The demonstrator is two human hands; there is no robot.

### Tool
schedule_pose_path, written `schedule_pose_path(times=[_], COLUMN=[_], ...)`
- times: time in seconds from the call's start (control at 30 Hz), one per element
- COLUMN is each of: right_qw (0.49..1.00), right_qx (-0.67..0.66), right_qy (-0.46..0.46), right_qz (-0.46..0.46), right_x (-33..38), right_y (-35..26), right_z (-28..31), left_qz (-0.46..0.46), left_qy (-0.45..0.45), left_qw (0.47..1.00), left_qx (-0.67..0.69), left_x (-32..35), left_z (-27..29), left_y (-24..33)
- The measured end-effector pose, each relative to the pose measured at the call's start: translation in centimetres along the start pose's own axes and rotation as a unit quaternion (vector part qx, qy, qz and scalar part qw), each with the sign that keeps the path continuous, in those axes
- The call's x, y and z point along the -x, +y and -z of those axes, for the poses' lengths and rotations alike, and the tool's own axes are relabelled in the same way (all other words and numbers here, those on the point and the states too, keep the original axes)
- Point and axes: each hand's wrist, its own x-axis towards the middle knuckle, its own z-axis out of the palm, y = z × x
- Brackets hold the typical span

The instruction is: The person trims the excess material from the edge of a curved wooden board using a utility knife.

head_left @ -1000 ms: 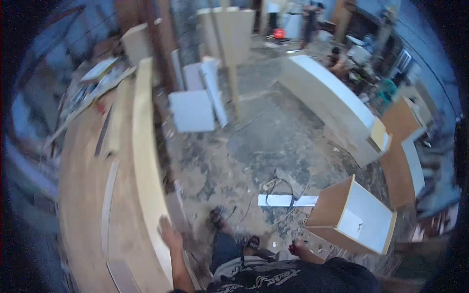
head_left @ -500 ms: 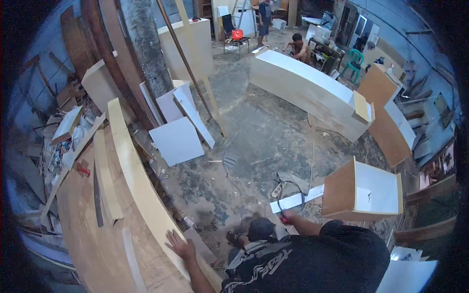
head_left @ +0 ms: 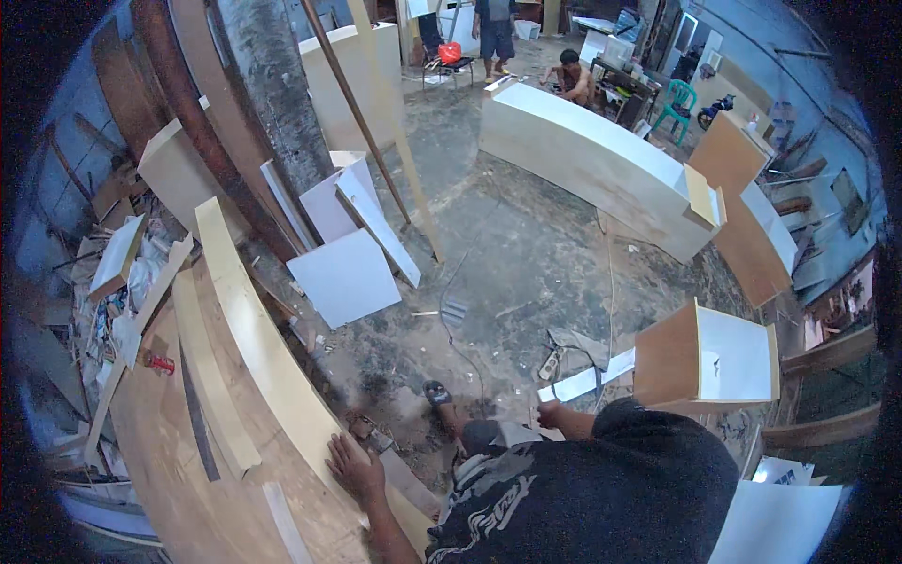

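My left hand [head_left: 357, 470] rests with fingers stretched out on a long pale yellowish board [head_left: 272, 362] standing along the edge of a wooden worktop. My right hand [head_left: 556, 415] is out in front of my body, its fingers curled closed. Whatever may be in it is too small to make out. Just beyond it lie a white strip [head_left: 601, 374] and a dark cord [head_left: 575, 355] on the floor. A brown-sided box with a white inside [head_left: 738, 352] stands to the right of that hand.
On the worktop [head_left: 160, 414] lie wooden strips [head_left: 211, 376] and a red can [head_left: 160, 363]. White panels [head_left: 345, 278] lean by a pillar. A long white-topped cabinet [head_left: 592, 160] stands ahead. One person [head_left: 570, 80] crouches behind it; another [head_left: 494, 33] stands farther left.
My view has shifted slightly, and a sandalled foot now shows below. My right hand stays near the white strip; the red thing in it no longer shows. The standing person has come nearer.
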Motion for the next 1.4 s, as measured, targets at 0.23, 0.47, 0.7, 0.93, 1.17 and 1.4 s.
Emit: schedule_pose_path(times=[0.23, 0.47, 0.7, 0.93, 1.17, 1.4], right_qw=[0.992, 0.808, 0.952, 0.639, 0.827, 0.859], right_qx=[-0.082, 0.524, 0.247, 0.71, 0.463, 0.485], right_qy=[-0.04, -0.031, 0.016, 0.069, 0.19, 0.141], right_qz=[0.091, 0.27, 0.181, 0.287, 0.254, 0.08], right_x=[-10.5, -16.8, -7.3, -9.5, -8.0, -7.3], right_y=[2.8, -6.8, -15.6, -11.2, -4.6, -9.1], right_z=[0.0, -11.1, -24.3, -18.3, -9.2, -17.0], left_qz=[-0.062, -0.21, -0.3, -0.205, -0.35, -0.297], left_qy=[-0.01, 0.116, 0.142, 0.068, -0.092, -0.06], left_qw=[0.998, 0.966, 0.943, 0.972, 0.932, 0.95], left_qx=[-0.007, 0.092, 0.015, 0.091, -0.002, 0.076], left_x=[-9.3, -18.8, -21.7, -23.9, -26.3, -30.1], left_z=[-0.9, -1.8, -0.8, -5.3, 1.5, -5.8], left_y=[-3.8, -5.9, -9.9, -12.5, -6.5, -14.4])
